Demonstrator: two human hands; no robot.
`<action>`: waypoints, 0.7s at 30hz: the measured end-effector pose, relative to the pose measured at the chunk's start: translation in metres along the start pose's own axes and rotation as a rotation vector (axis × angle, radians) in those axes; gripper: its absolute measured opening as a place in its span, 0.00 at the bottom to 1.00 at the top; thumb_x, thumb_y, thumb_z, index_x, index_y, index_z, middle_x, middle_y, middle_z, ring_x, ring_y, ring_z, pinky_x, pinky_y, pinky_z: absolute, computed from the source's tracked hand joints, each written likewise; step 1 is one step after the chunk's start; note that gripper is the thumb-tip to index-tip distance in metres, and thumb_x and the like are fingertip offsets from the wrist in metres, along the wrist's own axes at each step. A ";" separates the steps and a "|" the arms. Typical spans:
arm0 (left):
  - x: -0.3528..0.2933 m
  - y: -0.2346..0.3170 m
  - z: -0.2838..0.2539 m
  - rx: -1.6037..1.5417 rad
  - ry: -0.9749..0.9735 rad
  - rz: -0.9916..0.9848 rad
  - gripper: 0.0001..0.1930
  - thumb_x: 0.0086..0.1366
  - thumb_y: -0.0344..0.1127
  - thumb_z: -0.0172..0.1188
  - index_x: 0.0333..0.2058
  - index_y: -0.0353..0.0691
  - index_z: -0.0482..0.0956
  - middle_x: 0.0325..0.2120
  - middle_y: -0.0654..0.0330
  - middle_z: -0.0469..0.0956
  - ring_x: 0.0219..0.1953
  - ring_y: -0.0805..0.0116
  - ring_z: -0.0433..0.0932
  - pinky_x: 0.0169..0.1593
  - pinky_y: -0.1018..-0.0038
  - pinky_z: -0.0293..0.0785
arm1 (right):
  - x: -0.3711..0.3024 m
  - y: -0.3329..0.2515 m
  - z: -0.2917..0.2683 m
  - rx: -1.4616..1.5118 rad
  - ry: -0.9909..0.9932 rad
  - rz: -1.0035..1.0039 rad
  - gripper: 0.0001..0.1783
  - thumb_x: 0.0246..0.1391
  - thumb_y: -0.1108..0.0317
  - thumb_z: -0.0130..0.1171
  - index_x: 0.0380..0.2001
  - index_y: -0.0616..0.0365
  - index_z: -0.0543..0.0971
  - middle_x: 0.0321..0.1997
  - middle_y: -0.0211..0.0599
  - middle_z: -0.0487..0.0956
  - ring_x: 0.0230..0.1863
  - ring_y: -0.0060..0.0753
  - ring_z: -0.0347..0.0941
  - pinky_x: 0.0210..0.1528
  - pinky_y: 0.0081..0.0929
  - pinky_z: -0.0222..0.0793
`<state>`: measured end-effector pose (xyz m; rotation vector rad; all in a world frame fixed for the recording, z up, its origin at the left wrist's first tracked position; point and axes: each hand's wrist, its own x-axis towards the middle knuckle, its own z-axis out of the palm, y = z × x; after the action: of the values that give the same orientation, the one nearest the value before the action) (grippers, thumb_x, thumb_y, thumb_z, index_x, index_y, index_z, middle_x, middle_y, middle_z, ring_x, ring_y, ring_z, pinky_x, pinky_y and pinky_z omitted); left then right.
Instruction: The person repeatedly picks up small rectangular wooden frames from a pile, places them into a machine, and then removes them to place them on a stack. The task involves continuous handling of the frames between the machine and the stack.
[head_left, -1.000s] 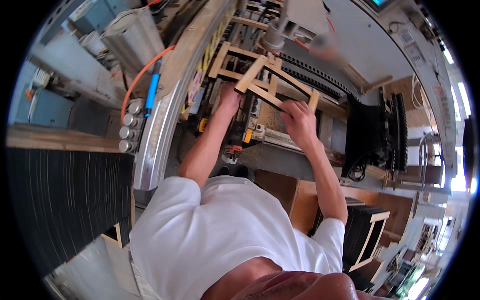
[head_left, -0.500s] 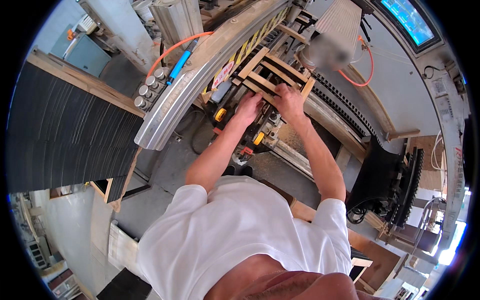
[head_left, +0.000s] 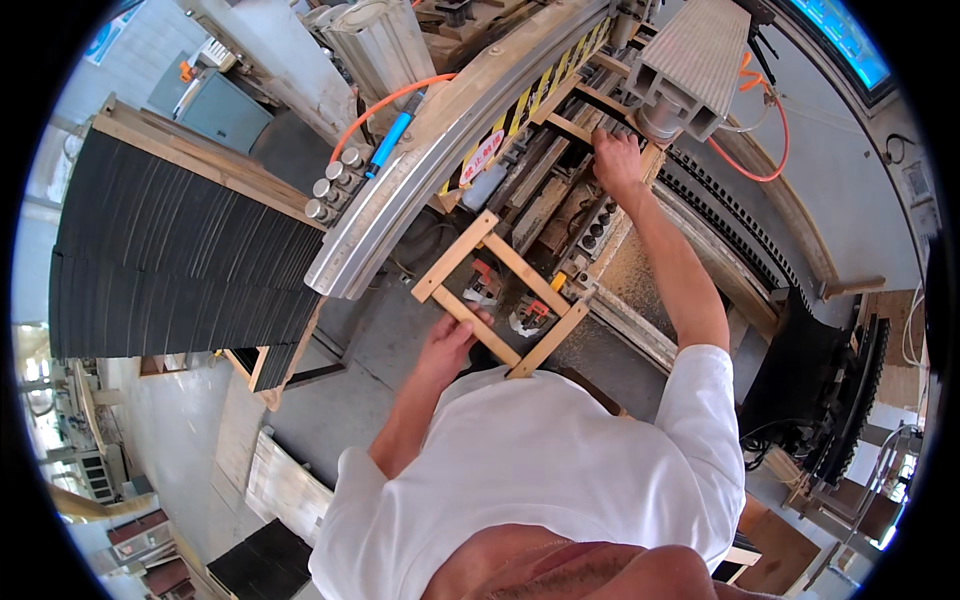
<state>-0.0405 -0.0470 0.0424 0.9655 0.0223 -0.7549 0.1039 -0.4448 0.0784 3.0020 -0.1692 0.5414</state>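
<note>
My left hand (head_left: 447, 345) is closed around one bar of a four-sided wooden frame (head_left: 550, 340), held tilted in front of my shirt. Farther off, my right hand (head_left: 617, 160) reaches into the machine with bent fingers. It grips the near end of a second wooden frame (head_left: 570, 128), partly hidden by the hand and the machine head. Between my hands lie the machine's rails and clamps, with a red-orange clamp part (head_left: 533, 312) showing through the held frame.
A metal beam (head_left: 400, 185) with a striped warning band crosses on the left, carrying a blue pen-like tool (head_left: 393, 140). Stacked black panels (head_left: 180, 230) stand farther left. A ribbed metal motor housing (head_left: 690, 60) overhangs my right hand. Sawdust (head_left: 635, 275) covers part of the bed.
My left hand has come back toward my body with one wooden frame, lifted off the machine. My right hand has moved farther away, to the other frame under the machine head.
</note>
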 end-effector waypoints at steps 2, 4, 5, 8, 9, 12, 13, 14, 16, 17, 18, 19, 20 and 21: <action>-0.011 0.003 -0.008 0.020 0.013 -0.030 0.17 0.65 0.31 0.49 0.52 0.37 0.66 0.46 0.56 0.73 0.52 0.60 0.70 0.58 0.64 0.63 | 0.008 0.001 -0.001 -0.134 -0.022 -0.062 0.11 0.41 0.71 0.58 0.32 0.59 0.72 0.29 0.41 0.79 0.39 0.39 0.73 0.44 0.33 0.60; -0.016 0.008 -0.020 0.007 0.011 -0.011 0.17 0.65 0.32 0.50 0.52 0.37 0.66 0.45 0.57 0.73 0.51 0.60 0.71 0.58 0.64 0.63 | 0.021 -0.001 -0.002 -0.234 -0.046 -0.067 0.11 0.40 0.73 0.56 0.31 0.58 0.71 0.27 0.41 0.79 0.41 0.40 0.72 0.44 0.33 0.58; -0.018 0.013 -0.027 0.006 0.022 -0.013 0.17 0.65 0.32 0.50 0.52 0.37 0.66 0.45 0.57 0.73 0.51 0.60 0.71 0.58 0.63 0.63 | 0.027 -0.003 -0.003 -0.284 -0.060 -0.068 0.11 0.40 0.74 0.55 0.31 0.57 0.71 0.27 0.41 0.79 0.41 0.40 0.71 0.45 0.33 0.57; -0.021 0.022 -0.054 0.003 0.071 -0.008 0.17 0.65 0.33 0.52 0.51 0.35 0.66 0.44 0.56 0.73 0.50 0.60 0.71 0.57 0.64 0.64 | 0.048 -0.001 -0.003 -0.380 -0.180 -0.040 0.11 0.41 0.72 0.56 0.32 0.56 0.72 0.27 0.39 0.79 0.42 0.38 0.71 0.46 0.31 0.55; -0.020 0.022 -0.067 -0.004 0.087 -0.009 0.17 0.64 0.32 0.53 0.50 0.34 0.67 0.44 0.56 0.73 0.50 0.61 0.71 0.57 0.64 0.64 | 0.054 0.001 -0.004 -0.398 -0.236 -0.013 0.11 0.43 0.71 0.57 0.34 0.55 0.73 0.29 0.38 0.80 0.43 0.37 0.71 0.48 0.31 0.54; -0.025 0.028 -0.097 -0.027 0.171 -0.038 0.17 0.63 0.33 0.56 0.48 0.33 0.68 0.43 0.55 0.73 0.48 0.62 0.72 0.57 0.64 0.64 | 0.070 0.011 0.004 -0.452 -0.273 0.040 0.12 0.44 0.71 0.57 0.36 0.55 0.73 0.31 0.37 0.80 0.45 0.36 0.71 0.49 0.31 0.54; -0.026 0.027 -0.107 -0.039 0.196 -0.051 0.17 0.62 0.33 0.56 0.48 0.34 0.68 0.43 0.55 0.73 0.48 0.62 0.72 0.57 0.64 0.64 | 0.075 0.015 0.008 -0.463 -0.258 0.054 0.12 0.45 0.70 0.56 0.36 0.54 0.74 0.33 0.37 0.80 0.45 0.37 0.72 0.50 0.33 0.53; -0.026 0.027 -0.117 -0.050 0.221 -0.065 0.17 0.62 0.33 0.57 0.48 0.34 0.68 0.43 0.56 0.73 0.48 0.62 0.72 0.57 0.64 0.65 | 0.081 0.022 0.011 -0.472 -0.260 0.072 0.11 0.46 0.70 0.56 0.36 0.54 0.75 0.33 0.35 0.81 0.45 0.36 0.73 0.51 0.33 0.54; -0.027 0.028 -0.128 -0.053 0.249 -0.063 0.16 0.62 0.34 0.57 0.47 0.35 0.69 0.42 0.56 0.74 0.48 0.63 0.72 0.56 0.65 0.66 | 0.088 0.030 0.020 -0.482 -0.274 0.099 0.09 0.49 0.68 0.54 0.35 0.53 0.77 0.33 0.33 0.81 0.43 0.35 0.74 0.51 0.34 0.55; -0.024 0.028 -0.132 -0.056 0.258 -0.056 0.15 0.62 0.34 0.56 0.46 0.35 0.69 0.42 0.57 0.74 0.48 0.63 0.72 0.55 0.66 0.66 | 0.093 0.036 0.024 -0.486 -0.264 0.081 0.08 0.48 0.70 0.54 0.33 0.52 0.78 0.34 0.34 0.81 0.43 0.36 0.75 0.51 0.35 0.57; -0.025 0.025 -0.138 -0.060 0.276 -0.056 0.15 0.62 0.34 0.56 0.46 0.35 0.70 0.42 0.57 0.74 0.48 0.64 0.72 0.55 0.66 0.66 | 0.096 0.039 0.028 -0.451 -0.298 0.071 0.07 0.48 0.70 0.54 0.32 0.51 0.78 0.34 0.34 0.81 0.43 0.36 0.76 0.50 0.35 0.58; -0.025 0.024 -0.141 -0.069 0.290 -0.061 0.15 0.62 0.34 0.56 0.46 0.35 0.70 0.42 0.57 0.74 0.47 0.64 0.72 0.55 0.66 0.66 | 0.102 0.042 0.026 -0.414 -0.330 0.061 0.07 0.48 0.71 0.54 0.31 0.50 0.79 0.34 0.34 0.81 0.42 0.36 0.76 0.50 0.35 0.60; -0.022 0.024 -0.143 -0.077 0.302 -0.065 0.15 0.62 0.34 0.56 0.46 0.35 0.70 0.42 0.57 0.74 0.47 0.64 0.72 0.55 0.67 0.66 | 0.105 0.045 0.025 -0.378 -0.362 0.052 0.07 0.48 0.71 0.53 0.31 0.50 0.79 0.35 0.35 0.81 0.41 0.36 0.76 0.49 0.35 0.61; -0.018 0.022 -0.145 -0.092 0.312 -0.066 0.15 0.62 0.34 0.57 0.46 0.36 0.70 0.42 0.57 0.75 0.47 0.64 0.73 0.55 0.67 0.66 | 0.106 0.049 0.024 -0.331 -0.348 0.037 0.07 0.47 0.72 0.54 0.28 0.49 0.80 0.35 0.37 0.81 0.38 0.38 0.77 0.48 0.37 0.63</action>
<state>0.0028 0.0791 -0.0210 0.9901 0.3598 -0.6522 0.2054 -0.5056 0.0962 2.7426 -0.3042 -0.0157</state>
